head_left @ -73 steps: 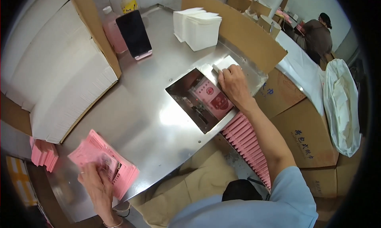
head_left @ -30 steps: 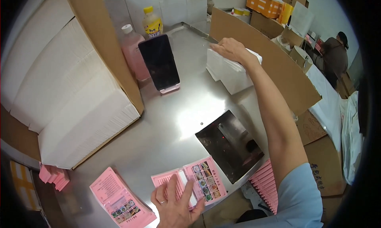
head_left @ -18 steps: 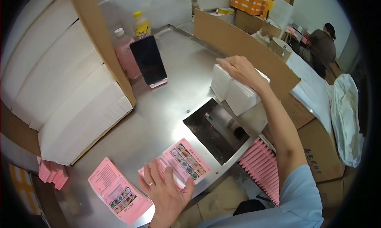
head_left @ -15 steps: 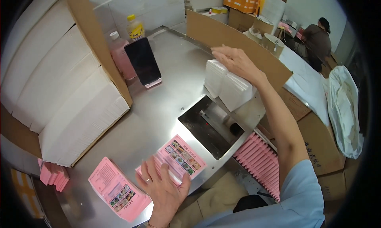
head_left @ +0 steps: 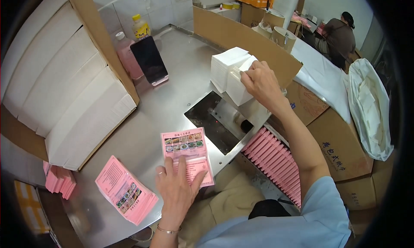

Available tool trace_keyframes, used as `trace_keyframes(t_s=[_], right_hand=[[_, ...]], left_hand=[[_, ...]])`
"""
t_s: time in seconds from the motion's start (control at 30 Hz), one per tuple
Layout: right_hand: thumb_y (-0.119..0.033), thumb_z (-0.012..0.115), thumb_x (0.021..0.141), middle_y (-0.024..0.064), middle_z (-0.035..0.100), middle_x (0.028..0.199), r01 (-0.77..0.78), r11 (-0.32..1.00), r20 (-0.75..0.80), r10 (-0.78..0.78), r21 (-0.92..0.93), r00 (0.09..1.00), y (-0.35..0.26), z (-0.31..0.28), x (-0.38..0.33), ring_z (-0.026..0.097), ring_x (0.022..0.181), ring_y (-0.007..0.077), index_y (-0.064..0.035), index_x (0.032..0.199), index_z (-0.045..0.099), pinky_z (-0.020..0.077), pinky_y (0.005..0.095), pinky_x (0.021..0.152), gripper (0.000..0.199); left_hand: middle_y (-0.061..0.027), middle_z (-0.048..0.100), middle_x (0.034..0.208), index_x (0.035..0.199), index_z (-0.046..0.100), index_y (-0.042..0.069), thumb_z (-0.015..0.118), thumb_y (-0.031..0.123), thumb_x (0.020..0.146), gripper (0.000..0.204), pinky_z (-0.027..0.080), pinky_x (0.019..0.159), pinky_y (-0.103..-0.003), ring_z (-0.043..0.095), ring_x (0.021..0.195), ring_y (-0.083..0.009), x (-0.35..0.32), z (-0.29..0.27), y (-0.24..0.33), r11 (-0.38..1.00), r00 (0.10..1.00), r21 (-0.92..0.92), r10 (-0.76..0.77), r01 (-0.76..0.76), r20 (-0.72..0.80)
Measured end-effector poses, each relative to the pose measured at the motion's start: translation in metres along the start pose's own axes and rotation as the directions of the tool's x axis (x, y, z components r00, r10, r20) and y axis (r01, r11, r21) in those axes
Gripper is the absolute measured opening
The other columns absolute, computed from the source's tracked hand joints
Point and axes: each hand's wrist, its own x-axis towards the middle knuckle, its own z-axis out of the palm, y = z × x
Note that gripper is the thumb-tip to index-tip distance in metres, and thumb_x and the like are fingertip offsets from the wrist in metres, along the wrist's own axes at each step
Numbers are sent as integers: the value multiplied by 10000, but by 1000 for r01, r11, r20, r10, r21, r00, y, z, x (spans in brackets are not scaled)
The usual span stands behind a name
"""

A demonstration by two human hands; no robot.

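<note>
My left hand (head_left: pixel 177 192), fingers spread, has slid one pink leaflet (head_left: pixel 186 155) up from beside the pink stack (head_left: pixel 126 195) toward the dark recess (head_left: pixel 217 123), ready for pairing; my right hand (head_left: pixel 262 82) now pinches the white packets (head_left: pixel 230 73), fingertips partly hidden.

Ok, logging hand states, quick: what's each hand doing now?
Left hand: open, flat on pink printed paper leaflet.
Right hand: fingers pinching white folded paper stack.
</note>
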Motion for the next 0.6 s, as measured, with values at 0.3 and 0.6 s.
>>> trace_keyframes(t_s=[0.3,0.6], right_hand=[[-148,598,898,197,636,1128,254,967,-217,-247,5,945,-33,3,-37,588,1171,387,-13,1174,672,471,457,992,317],[-174,592,868,181,626,1074,530,790,228,-602,308,765,-121,76,-105,613,1068,349,-50,1170,615,332,714,1051,327]], left_hand=[[-219,549,1151,1231,588,-9,712,265,826,505,477,747,-472,557,951,-371,2,21,-5,973,985,-155,161,-169,-62],[-181,540,994,1472,461,90,755,181,741,793,442,723,-418,548,886,-335,10,3,16,966,996,-244,79,-88,-47]])
